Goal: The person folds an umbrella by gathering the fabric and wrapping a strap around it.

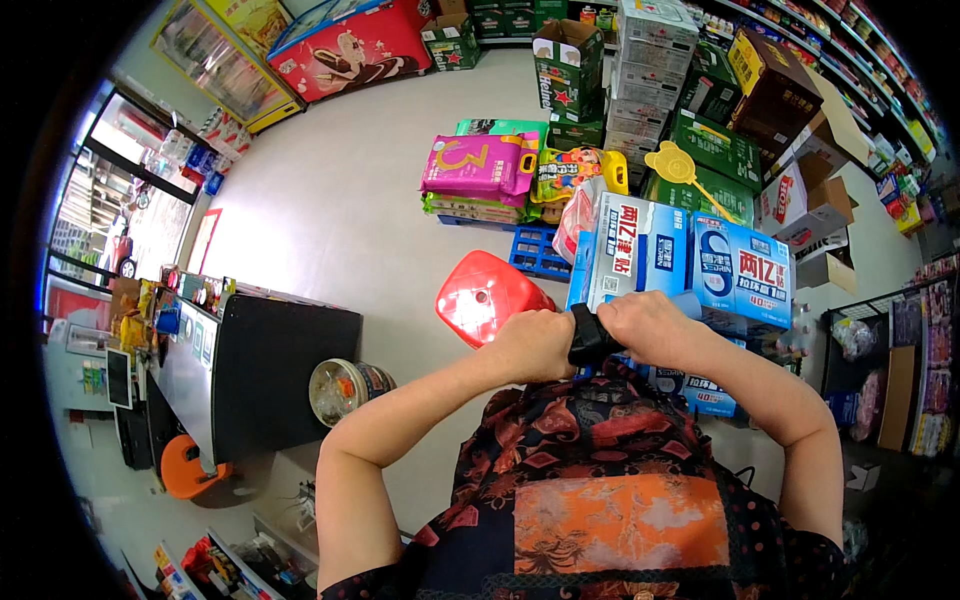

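At my waist, my left hand and my right hand are closed around the two sides of a black strap-like object. My fingers hide much of it, so its exact kind cannot be told. Just beyond my left hand stands a glossy red plastic stool with a hole in its top. Past my right hand are blue-and-white Sedrin beer cartons, with another Sedrin carton to the right. A yellow fly swatter rests over green cartons behind them.
A black-sided counter stands at left, with a bucket of litter beside it and an orange stool behind. Rice bags are piled ahead near a blue plastic pallet. Stacked Heineken cartons and a red chest freezer stand farther off.
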Action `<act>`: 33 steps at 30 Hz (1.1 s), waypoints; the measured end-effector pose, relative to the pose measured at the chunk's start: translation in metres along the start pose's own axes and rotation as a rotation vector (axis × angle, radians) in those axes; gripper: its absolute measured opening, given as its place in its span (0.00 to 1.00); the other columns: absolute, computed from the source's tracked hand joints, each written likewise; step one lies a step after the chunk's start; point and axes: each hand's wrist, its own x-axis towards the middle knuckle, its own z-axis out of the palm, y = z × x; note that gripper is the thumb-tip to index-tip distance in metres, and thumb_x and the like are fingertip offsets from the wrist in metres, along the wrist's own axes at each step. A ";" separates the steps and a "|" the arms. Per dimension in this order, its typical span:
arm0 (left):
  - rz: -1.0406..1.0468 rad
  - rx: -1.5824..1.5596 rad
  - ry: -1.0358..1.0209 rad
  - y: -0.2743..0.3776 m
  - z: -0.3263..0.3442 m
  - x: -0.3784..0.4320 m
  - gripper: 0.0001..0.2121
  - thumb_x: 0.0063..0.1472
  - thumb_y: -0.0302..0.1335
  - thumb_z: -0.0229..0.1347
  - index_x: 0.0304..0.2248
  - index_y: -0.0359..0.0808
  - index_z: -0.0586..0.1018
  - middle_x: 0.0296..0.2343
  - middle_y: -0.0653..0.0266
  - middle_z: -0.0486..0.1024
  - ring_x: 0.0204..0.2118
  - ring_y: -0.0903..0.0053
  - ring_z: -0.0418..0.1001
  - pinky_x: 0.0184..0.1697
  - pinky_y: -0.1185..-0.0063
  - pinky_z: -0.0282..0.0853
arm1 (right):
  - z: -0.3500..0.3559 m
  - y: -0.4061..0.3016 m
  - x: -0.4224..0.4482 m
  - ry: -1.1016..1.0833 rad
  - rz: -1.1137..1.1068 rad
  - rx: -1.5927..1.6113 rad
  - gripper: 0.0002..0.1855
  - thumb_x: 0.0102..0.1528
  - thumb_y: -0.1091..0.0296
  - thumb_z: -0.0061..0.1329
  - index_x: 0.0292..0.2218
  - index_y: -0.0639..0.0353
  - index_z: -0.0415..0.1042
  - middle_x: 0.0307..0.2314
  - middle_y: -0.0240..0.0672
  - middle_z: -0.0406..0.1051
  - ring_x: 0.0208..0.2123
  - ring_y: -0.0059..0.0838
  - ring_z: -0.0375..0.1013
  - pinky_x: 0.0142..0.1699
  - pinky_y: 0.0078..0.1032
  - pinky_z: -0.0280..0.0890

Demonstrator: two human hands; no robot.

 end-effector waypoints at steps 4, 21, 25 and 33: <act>0.081 0.300 0.184 0.005 0.008 0.000 0.18 0.43 0.31 0.61 0.31 0.28 0.71 0.24 0.49 0.76 0.29 0.55 0.76 0.32 0.67 0.72 | -0.007 0.005 0.011 -0.337 0.236 0.150 0.18 0.38 0.66 0.56 0.32 0.63 0.68 0.24 0.47 0.72 0.31 0.49 0.74 0.34 0.39 0.68; -0.088 -1.075 -0.411 -0.028 0.006 0.008 0.14 0.32 0.24 0.62 0.24 0.29 0.74 0.21 0.66 0.71 0.21 0.78 0.68 0.25 0.81 0.66 | 0.016 -0.007 0.011 0.320 -0.190 -0.309 0.06 0.43 0.68 0.47 0.27 0.57 0.66 0.20 0.34 0.68 0.24 0.33 0.72 0.28 0.29 0.66; -0.104 -0.713 -0.311 -0.020 0.000 0.013 0.13 0.37 0.24 0.61 0.25 0.28 0.74 0.20 0.63 0.73 0.24 0.76 0.72 0.28 0.81 0.67 | 0.012 -0.007 0.012 0.318 -0.132 -0.293 0.09 0.42 0.68 0.50 0.27 0.58 0.66 0.23 0.36 0.69 0.26 0.36 0.73 0.29 0.32 0.67; 0.133 0.343 0.066 0.006 -0.004 0.003 0.14 0.44 0.30 0.59 0.28 0.30 0.71 0.21 0.52 0.75 0.27 0.62 0.77 0.27 0.68 0.72 | 0.006 0.016 0.019 -0.318 0.090 0.430 0.21 0.35 0.62 0.58 0.29 0.68 0.70 0.22 0.50 0.72 0.27 0.47 0.74 0.33 0.35 0.68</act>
